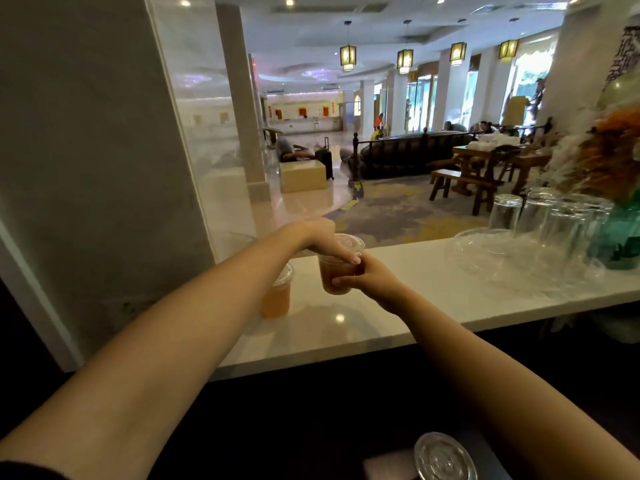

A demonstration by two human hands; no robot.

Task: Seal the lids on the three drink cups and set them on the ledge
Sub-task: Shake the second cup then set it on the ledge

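One long white ledge [433, 271] is running across the view, carrying upturned clear glasses [505, 211] at its right end. Two lidded cups of orange-brown drink are showing over it. The left cup [277, 296] is standing on the stone, half hidden behind the left forearm. The middle cup [337, 275] is being held just beside it, its base possibly touching the ledge. A third cup [445, 457], lid on, is standing at the frame's bottom edge. The right hand [372, 280] is gripping the middle cup's side, fingers curled round it. The left hand [322, 237] is arching over its lid [349, 242], extended fingertips [355, 258] pressing the near rim.
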